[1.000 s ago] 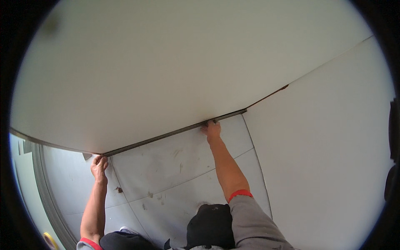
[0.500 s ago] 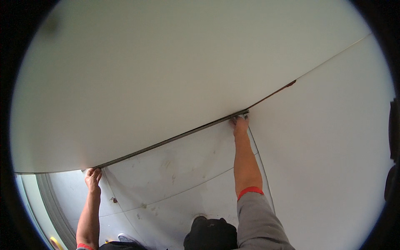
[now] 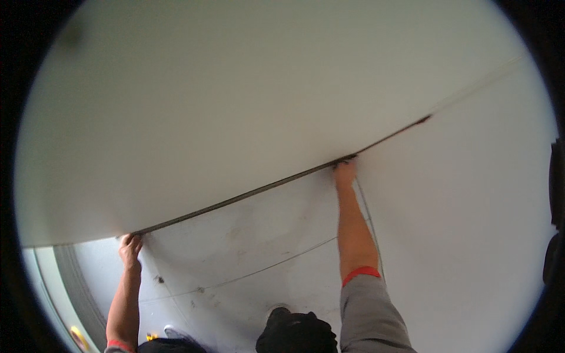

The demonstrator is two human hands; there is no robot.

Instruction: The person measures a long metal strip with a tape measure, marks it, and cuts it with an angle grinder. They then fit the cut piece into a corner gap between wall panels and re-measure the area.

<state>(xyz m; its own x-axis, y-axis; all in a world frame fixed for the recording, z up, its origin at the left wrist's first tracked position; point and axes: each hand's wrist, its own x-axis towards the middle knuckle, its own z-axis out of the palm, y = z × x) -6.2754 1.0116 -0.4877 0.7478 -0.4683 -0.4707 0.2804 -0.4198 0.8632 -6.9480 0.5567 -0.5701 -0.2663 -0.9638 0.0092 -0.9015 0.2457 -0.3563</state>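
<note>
A long narrow dark grey strip (image 3: 247, 195) runs slantwise along the lower edge of a large pale flat surface (image 3: 223, 100). It rises from lower left to upper right. My left hand (image 3: 129, 250) is closed at the strip's left end, its fingertips partly hidden by the pale surface's edge. At the right end, my right hand (image 3: 345, 172) reaches up under the strip with fingers curled against it; those fingertips are hard to see. Both arms are stretched forward, in grey sleeves with red cuffs.
Past my right hand, a thin brown line (image 3: 391, 135) continues along the seam to a dark smudge. A pale wall (image 3: 465, 223) stands right. Below lies a stained tiled floor (image 3: 235, 265). A ridged grey frame (image 3: 73, 282) edges the left. My black shoe (image 3: 297, 332) shows at the bottom.
My right hand has shifted slightly right together with the strip's right end. My left hand has stayed nearly in place. The view has blurred a little.
</note>
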